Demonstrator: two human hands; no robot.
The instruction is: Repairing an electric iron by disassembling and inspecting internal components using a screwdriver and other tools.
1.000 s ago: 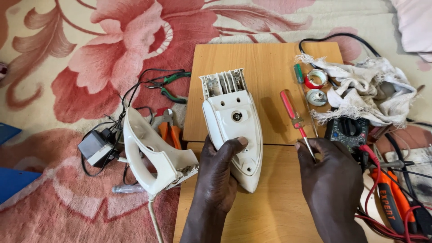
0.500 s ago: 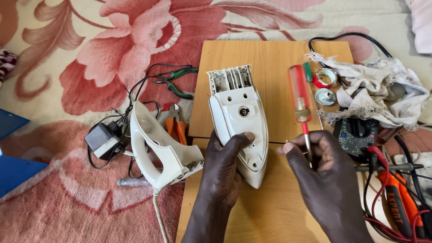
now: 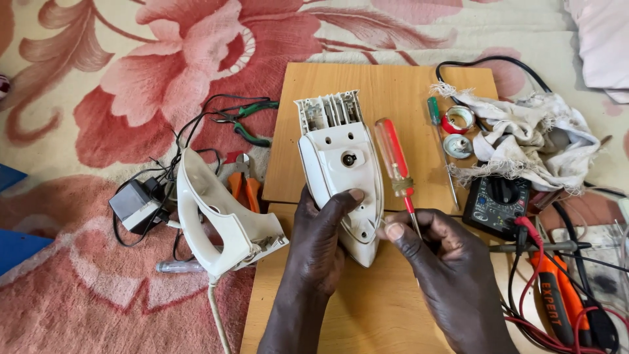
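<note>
Hands grip one thing each: left (image 3: 321, 229) one iron body (image 3: 344, 170), right (image 3: 439, 262) one red screwdriver (image 3: 393, 157).

White iron body (image 3: 344, 177) on a light tan wooden board (image 3: 393, 92). Screwdriver (image 3: 395, 165) with red handle, yellow collar. White iron handle shell (image 3: 219, 216). Carpet (image 3: 98, 78) cream with pink-red flower pattern. Green-handled pliers (image 3: 246, 121), orange-handled cutters (image 3: 244, 185). Off-white frayed rag (image 3: 531, 137). Black multimeter (image 3: 498, 203), red and black leads (image 3: 531, 262). Black adapter (image 3: 134, 206).
</note>
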